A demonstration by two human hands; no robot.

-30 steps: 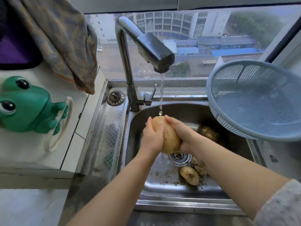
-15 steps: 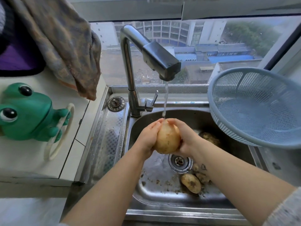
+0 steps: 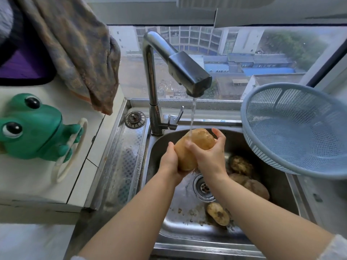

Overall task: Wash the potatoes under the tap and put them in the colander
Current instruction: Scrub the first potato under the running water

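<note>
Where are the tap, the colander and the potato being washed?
tap (image 3: 189, 76): head view, on its dark spout head.
colander (image 3: 293, 132): head view, on its bare inner mesh.
potato (image 3: 199, 140): head view, on its wet upper end.

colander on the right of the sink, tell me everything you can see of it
The colander is a round, pale blue bowl that looks plastic. It has fine mesh walls and base crossed by solid ribs, and a slotted band under a thick smooth rim. It holds nothing. It is tilted with its mouth toward the sink and seems to rest on the steel counter to the sink's right, its lower edge overhanging the basin. Its right side runs out of frame. Nothing else touches it.
</note>
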